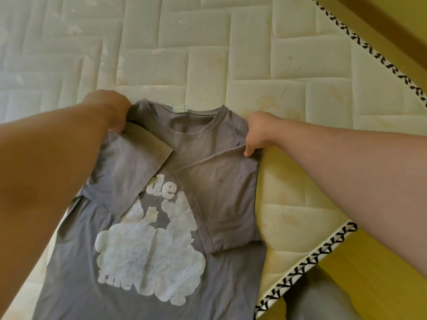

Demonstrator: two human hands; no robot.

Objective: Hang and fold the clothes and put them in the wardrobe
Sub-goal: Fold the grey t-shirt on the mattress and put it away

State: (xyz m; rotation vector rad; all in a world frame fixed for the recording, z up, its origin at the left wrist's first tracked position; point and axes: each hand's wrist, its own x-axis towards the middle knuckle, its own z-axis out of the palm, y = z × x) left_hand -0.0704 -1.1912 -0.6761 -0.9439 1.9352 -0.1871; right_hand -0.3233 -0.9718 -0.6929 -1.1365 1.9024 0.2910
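Your left hand [111, 114] grips the folded shoulder edge of the grey T-shirt [196, 146], fingers curled into the cloth. Your right hand [257, 132] pinches the opposite shoulder fold. Both sleeves lie turned in over the front, partly covering a white print [147, 250] where only "de" and "the" read clearly. The pale neck label [179, 109] shows no legible text. The shirt lies flat on the quilted mattress [208, 54], collar away from you, hem toward you.

Bright, soft daylight, warm yellow cast; faint shadows only. Slight overall softness, forearms blurred near edges, wide-angle bending at borders.
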